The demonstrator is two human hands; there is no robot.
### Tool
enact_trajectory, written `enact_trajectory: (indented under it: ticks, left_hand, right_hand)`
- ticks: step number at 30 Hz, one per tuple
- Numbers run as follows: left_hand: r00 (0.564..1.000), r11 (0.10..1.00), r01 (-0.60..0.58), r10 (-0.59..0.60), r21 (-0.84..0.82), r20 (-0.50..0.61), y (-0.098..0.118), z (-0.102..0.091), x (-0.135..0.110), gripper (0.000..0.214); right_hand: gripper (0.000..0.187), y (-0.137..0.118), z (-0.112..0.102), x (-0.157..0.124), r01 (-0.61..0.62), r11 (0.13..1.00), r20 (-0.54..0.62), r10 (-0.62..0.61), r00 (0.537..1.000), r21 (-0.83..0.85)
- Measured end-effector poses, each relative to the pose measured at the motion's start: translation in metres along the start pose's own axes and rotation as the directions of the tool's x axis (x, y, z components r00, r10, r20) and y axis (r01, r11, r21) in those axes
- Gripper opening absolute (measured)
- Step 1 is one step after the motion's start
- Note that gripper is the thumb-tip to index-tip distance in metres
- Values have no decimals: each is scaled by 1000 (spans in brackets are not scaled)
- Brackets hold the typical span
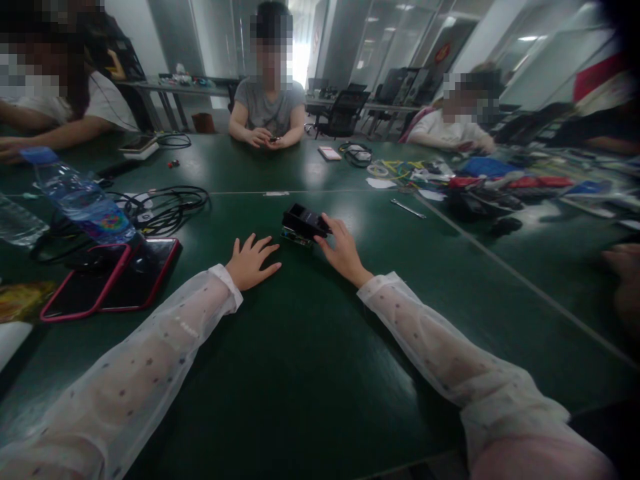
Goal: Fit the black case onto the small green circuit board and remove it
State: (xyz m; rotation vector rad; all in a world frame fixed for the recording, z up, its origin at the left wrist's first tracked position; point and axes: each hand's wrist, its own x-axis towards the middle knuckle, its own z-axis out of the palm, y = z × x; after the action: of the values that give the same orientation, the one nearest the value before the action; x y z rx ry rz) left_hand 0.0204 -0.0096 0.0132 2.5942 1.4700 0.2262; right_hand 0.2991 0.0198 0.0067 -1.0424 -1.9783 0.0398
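Observation:
My left hand lies flat on the dark green table, fingers spread, holding nothing. My right hand reaches to a small black boxy device that sits on a little green circuit board, and its fingertips rest on the device's right side. Both my arms wear sheer white sleeves. The device stands just right of my left hand's fingertips.
Two red-edged phones, a water bottle and coiled black cables lie at my left. A wrench and a heap of coloured parts lie at the right. Three other people sit around the table.

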Motion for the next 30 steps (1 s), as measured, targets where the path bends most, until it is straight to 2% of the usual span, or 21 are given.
enact_trajectory:
  ticks: [5, 11, 16, 22, 30]
  left_hand:
    - [1000, 1000, 11, -11, -1, 4, 1, -1, 0, 65]
    - [1000, 1000, 16, -15, -20, 20, 3, -4, -1, 66]
    - [1000, 1000, 24, -24, -17, 15, 4, -3, -1, 65]
    - [1000, 1000, 24, -23, -8, 17, 5, -5, -2, 64]
    - [999, 1000, 23, -23, -15, 24, 3, -4, -1, 65]
  right_hand:
    - [54, -2, -2, 0, 23, 1000, 105, -23, 994, 5]
    - [55, -2, -2, 0, -44, 999, 295, 43, 954, -4]
    - [56, 0, 0, 0, -52, 998, 306, 43, 951, 20]
    - [55, 1, 0, 0, -5, 1000, 282, 0, 960, 17]
    - [55, -2, -2, 1, -35, 999, 304, 31, 952, 5]
